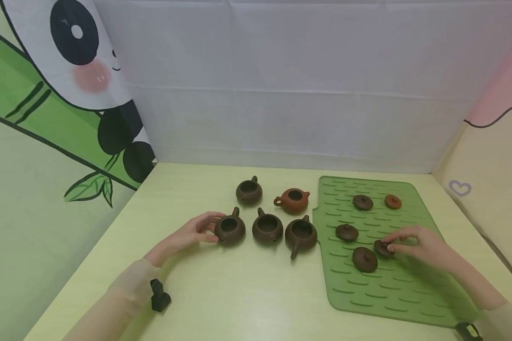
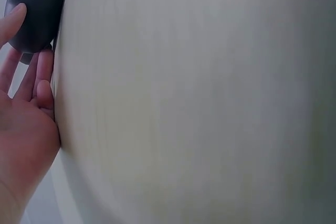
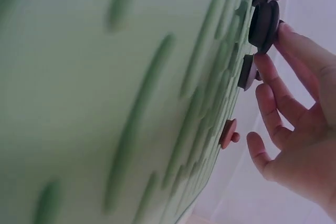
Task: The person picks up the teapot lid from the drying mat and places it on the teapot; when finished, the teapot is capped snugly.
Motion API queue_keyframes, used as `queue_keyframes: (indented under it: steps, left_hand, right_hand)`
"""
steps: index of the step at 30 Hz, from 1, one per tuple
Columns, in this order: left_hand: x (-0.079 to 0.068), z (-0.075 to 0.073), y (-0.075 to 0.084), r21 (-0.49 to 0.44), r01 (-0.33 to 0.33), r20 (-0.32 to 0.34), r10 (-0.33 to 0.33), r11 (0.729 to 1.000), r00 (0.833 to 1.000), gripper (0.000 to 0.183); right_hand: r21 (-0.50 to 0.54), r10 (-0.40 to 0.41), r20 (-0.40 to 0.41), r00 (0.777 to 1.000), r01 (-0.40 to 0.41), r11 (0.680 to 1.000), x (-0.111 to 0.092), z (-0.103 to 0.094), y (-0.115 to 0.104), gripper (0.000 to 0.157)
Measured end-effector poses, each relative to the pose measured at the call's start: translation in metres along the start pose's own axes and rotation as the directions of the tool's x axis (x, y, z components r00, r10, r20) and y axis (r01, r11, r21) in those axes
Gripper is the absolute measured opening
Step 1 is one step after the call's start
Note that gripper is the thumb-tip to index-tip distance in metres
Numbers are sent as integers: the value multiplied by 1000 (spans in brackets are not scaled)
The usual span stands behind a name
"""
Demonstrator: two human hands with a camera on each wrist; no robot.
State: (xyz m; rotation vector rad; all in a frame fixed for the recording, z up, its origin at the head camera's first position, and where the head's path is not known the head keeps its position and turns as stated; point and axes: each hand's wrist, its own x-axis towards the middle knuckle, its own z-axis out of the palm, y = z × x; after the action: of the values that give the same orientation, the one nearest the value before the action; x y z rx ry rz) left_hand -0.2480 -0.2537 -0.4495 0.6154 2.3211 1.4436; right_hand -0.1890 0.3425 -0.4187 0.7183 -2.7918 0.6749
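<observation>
Left grip (image 1: 200,230): the leftmost dark teapot (image 1: 234,238), upright on the worktop (image 1: 239,293), is held at its left side between thumb and fingers. Right grip (image 1: 422,248): a dark lid (image 1: 381,249) is pinched at the fingertips, over the green mat (image 1: 392,291); contact with the mat cannot be told. Another lid (image 1: 364,260) is seen just left of it.
</observation>
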Motion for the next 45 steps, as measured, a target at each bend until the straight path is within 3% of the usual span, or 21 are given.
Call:
queue_keyframes:
  steps: [10, 19, 28, 35, 42, 45]
  left_hand:
    - [0, 1, -1, 9, -8, -7, 8, 1000, 1000, 62]
    - [0, 0, -2, 1, -9, -8, 9, 1000, 1000, 62]
    - [0, 0, -1, 1, 1, -11, -1, 1000, 1000, 62]
    - [-1, 1, 0, -2, 5, -17, -5, 1000, 1000, 63]
    - [0, 2, -1, 20, -10, -22, 11, 1000, 1000, 61]
    - [0, 2, -2, 16, -16, -18, 16, 1000, 1000, 61]
  right_hand:
    - [-96, 140, 21, 990, -137, 986, 26, -2, -16, 12]
    - [-134, 167, -69, 983, -175, 975, 55, 0, -42, 18]
    - [-36, 167, -115, 979, -172, 984, 85, 6, -71, 23]
    - [59, 167, -148, 975, -160, 985, 109, 22, -92, 22]
    - [297, 246, -176, 953, -187, 936, 132, 41, -122, 24]
    - [345, 253, -193, 948, -176, 922, 142, 50, -135, 23]
